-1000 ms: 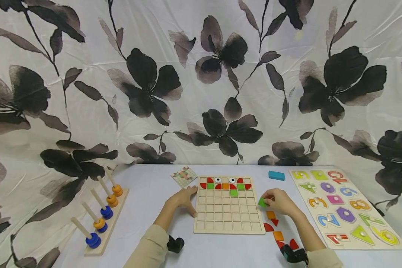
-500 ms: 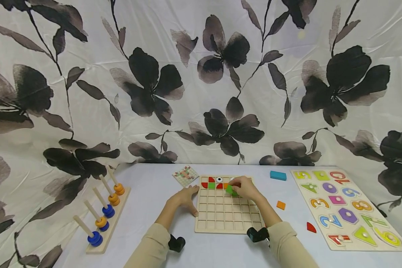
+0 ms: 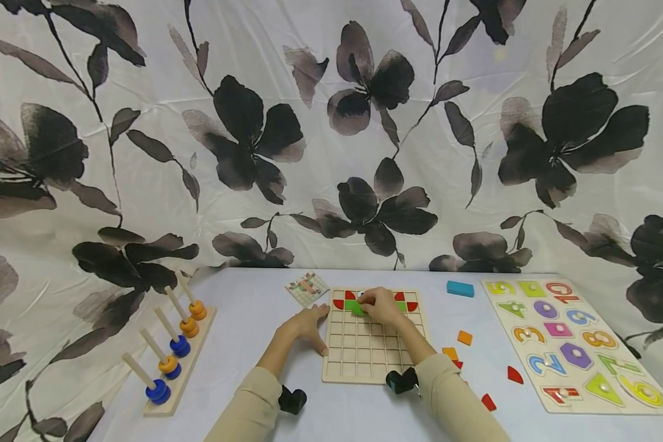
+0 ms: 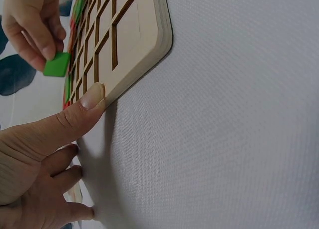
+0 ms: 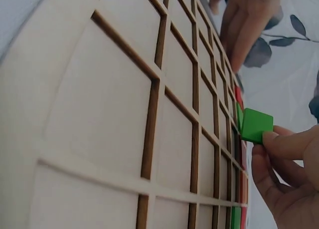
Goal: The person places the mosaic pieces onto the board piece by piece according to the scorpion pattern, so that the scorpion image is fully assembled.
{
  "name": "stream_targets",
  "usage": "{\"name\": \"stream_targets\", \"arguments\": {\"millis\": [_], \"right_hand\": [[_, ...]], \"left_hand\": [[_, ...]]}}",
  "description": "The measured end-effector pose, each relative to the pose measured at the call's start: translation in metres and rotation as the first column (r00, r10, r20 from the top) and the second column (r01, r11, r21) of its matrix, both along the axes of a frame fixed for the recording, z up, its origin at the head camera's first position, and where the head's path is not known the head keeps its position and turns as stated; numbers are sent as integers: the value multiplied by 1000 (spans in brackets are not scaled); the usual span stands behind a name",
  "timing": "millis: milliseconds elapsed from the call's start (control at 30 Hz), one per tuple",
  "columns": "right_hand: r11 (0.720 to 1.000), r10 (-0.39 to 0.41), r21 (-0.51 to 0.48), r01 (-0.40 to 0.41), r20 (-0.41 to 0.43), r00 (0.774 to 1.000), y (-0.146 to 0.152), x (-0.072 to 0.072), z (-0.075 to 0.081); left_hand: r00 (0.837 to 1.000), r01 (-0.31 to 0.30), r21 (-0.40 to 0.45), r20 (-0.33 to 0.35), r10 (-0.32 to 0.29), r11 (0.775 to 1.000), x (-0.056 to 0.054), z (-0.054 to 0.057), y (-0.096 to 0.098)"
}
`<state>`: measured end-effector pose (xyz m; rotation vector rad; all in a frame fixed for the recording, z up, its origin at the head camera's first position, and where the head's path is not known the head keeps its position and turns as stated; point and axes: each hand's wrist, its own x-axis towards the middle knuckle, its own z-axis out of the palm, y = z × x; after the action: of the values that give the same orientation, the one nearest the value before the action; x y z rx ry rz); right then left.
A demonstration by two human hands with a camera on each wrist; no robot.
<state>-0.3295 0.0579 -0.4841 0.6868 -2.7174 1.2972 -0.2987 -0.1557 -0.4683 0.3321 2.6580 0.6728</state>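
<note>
**Green square (image 5: 257, 125) pinched at a tilt near the grid board's (image 3: 359, 354) eleven o'clock**

Take the board as the dial's centre. A peg stand (image 3: 186, 372) with blue and orange rings sits between eight and nine o'clock, well apart. A patterned card (image 3: 307, 288) lies near ten. At nine, the left hand (image 3: 305, 326) spreads its fingers, thumb resting on the board's edge. The right hand (image 3: 380, 304) grips the green square between thumb and fingers; whether the square touches the board cannot be told. Rightward lie an orange square (image 3: 465, 337) at three, a blue block (image 3: 460, 288) at two, a red piece (image 3: 515, 374) at four, and, farthest out at three, a number puzzle (image 3: 573, 377).

Likely trouble: a slack left thumb could let the board slide; a square lowered tilted could catch on a ridge; the right fingers could nudge seated red pieces (image 3: 412, 306); the sleeve (image 3: 442, 383), so near the loose pieces, could sweep them away.

The card's print is too small to read. The puzzle shows 5, 4, 3, 2, 1, 10, 8, 7 and two figures that could be 6 or 9. No brand is legible.
</note>
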Motion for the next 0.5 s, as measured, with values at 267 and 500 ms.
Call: {"name": "stream_targets", "arguments": {"millis": [267, 500], "right_hand": [[999, -33, 28, 32, 23, 999, -13, -4, 1], [997, -71, 6, 71, 6, 997, -7, -5, 2]], "left_hand": [[1000, -7, -1, 14, 7, 1000, 0, 2, 0], [1000, -2, -1, 9, 2, 1000, 1, 1, -1]]}}
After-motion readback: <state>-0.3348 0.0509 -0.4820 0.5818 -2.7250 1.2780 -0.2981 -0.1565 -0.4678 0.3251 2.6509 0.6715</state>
